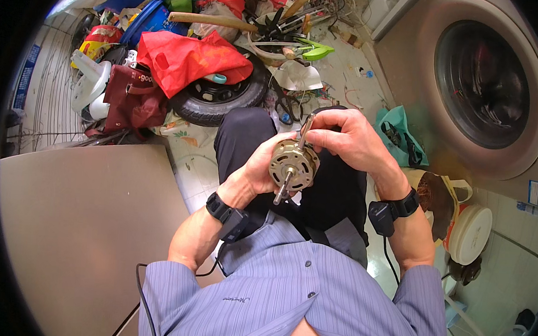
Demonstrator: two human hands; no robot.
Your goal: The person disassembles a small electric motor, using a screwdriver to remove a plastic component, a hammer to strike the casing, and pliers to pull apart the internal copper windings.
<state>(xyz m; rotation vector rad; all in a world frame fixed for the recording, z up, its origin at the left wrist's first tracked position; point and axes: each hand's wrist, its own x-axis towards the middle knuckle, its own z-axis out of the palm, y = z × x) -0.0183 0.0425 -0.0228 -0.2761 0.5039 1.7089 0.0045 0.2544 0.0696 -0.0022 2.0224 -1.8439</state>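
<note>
A small round electric motor (292, 164), with a slotted metal housing and a shaft sticking out toward me, is held over my lap. My left hand (261, 166) is closed around its left side. At the motor's far edge stands a slim metal rod-like piece (307, 132), pinched between the thumb and fingers of my right hand (352, 140). Whether this piece is a tool or part of the motor I cannot tell. The underside of the motor and some of my left fingertips are hidden.
A washing machine (471, 88) stands at the right, and a beige panel (87, 212) at the left. Ahead lie a black tyre (224, 97), a red bag (189, 61), scissors (284, 104) and a wooden handle (213, 21). A white-lidded bucket (471, 234) is at my right.
</note>
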